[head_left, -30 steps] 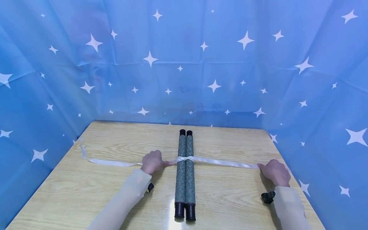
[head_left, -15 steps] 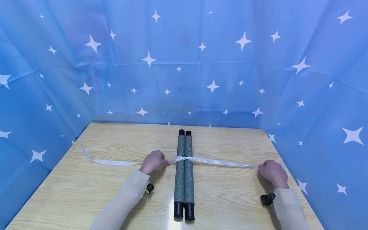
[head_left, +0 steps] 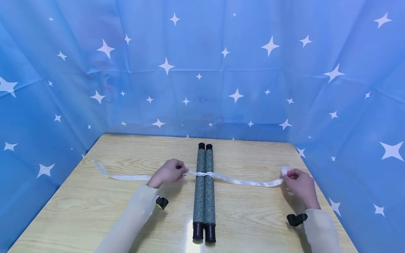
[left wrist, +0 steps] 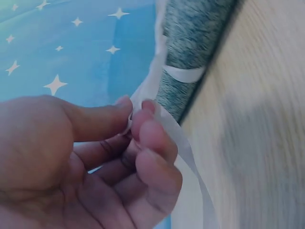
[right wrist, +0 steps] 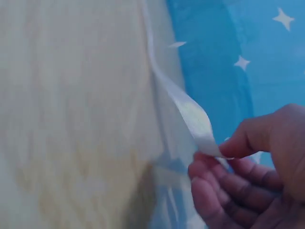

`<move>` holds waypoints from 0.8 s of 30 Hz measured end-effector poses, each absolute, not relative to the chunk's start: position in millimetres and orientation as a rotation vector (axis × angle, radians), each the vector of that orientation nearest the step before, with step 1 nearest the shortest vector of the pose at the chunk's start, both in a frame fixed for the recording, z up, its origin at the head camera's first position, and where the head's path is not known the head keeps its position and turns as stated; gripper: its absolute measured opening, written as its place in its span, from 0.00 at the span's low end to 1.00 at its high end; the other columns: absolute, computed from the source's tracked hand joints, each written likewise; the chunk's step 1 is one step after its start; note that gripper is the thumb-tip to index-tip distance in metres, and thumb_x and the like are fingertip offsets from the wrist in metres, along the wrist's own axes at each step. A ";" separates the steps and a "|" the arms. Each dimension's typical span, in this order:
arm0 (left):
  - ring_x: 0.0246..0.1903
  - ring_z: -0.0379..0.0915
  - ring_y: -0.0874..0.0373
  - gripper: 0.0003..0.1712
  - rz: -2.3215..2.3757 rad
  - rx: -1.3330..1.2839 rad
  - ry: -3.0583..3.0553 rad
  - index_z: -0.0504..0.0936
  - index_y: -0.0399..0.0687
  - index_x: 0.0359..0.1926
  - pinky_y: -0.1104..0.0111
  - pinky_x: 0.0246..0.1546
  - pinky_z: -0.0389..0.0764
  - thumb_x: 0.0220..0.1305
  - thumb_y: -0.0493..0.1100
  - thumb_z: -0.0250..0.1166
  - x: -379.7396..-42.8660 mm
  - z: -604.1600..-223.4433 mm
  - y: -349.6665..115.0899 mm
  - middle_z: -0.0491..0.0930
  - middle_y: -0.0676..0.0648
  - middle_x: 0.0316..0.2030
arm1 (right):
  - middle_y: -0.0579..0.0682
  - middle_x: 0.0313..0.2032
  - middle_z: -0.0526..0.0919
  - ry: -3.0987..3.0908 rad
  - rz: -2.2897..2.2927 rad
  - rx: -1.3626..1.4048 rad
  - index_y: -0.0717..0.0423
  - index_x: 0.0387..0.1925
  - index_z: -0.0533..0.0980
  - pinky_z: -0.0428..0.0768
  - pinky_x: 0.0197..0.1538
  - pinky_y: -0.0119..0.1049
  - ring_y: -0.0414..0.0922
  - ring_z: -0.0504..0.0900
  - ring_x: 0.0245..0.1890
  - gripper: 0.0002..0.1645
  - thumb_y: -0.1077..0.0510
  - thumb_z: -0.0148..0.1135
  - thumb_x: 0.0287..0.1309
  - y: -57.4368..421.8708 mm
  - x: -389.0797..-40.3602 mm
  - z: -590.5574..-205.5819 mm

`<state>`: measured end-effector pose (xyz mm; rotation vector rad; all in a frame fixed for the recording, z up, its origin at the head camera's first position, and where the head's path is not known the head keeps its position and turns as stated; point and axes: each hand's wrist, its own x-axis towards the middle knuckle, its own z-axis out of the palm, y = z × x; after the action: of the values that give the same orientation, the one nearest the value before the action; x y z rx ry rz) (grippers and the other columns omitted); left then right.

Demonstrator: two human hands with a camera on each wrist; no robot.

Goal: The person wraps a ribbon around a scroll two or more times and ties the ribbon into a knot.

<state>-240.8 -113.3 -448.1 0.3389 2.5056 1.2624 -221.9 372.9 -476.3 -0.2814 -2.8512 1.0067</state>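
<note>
Two green patterned scroll rolls (head_left: pixel 204 202) with dark end caps lie side by side, lengthwise on the table. A white ribbon (head_left: pixel 243 182) wraps round them above their middle and crosses over on top. Just left of the rolls, my left hand (head_left: pixel 169 172) pinches the ribbon between thumb and fingertips; the left wrist view shows the ribbon (left wrist: pixel 152 78) passing through that pinch. Far to the right, my right hand (head_left: pixel 300 184) pinches the ribbon near its other end, and a short tail stands up above the fingers. In the right wrist view the ribbon (right wrist: pixel 195 121) twists slightly toward the thumb.
The ribbon's left length trails over the wooden table (head_left: pixel 79 211) toward its left edge. A blue curtain with white stars (head_left: pixel 202 88) hangs behind the table and along both sides. Small black cameras (head_left: pixel 296 219) sit at the wrists.
The right-hand stretch of ribbon has gone from nearly straight to sagging, and a tail now rises above the right fingers. My left hand has turned and lifted slightly, still pinching the ribbon.
</note>
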 end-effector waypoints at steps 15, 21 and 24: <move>0.17 0.65 0.57 0.15 1.443 0.545 2.343 0.80 0.39 0.37 0.58 0.24 0.72 0.80 0.43 0.54 -239.9 -424.7 -95.9 0.76 0.43 0.24 | 0.61 0.48 0.86 -2.740 1.370 -0.104 0.64 0.60 0.76 0.86 0.44 0.32 0.32 0.81 0.37 0.23 0.51 0.51 0.78 334.5 -234.0 -448.8; 0.19 0.65 0.57 0.17 1.487 0.587 2.288 0.78 0.32 0.39 0.64 0.23 0.70 0.81 0.41 0.52 -238.0 -418.0 -90.2 0.74 0.46 0.23 | 0.55 0.43 0.86 -2.739 1.349 0.018 0.59 0.59 0.79 0.80 0.36 0.31 0.38 0.81 0.37 0.25 0.45 0.52 0.78 315.9 -235.9 -438.5; 0.20 0.65 0.56 0.17 1.498 0.587 2.272 0.78 0.29 0.42 0.67 0.23 0.69 0.81 0.42 0.51 -236.7 -415.5 -88.0 0.74 0.45 0.24 | 0.53 0.41 0.86 -2.733 1.358 0.072 0.58 0.59 0.79 0.79 0.34 0.32 0.39 0.81 0.36 0.24 0.45 0.53 0.78 305.4 -238.6 -434.9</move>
<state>-236.7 -88.0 -415.5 0.5871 2.2720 1.4982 -238.6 305.4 -434.9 0.0716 -2.7326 1.3585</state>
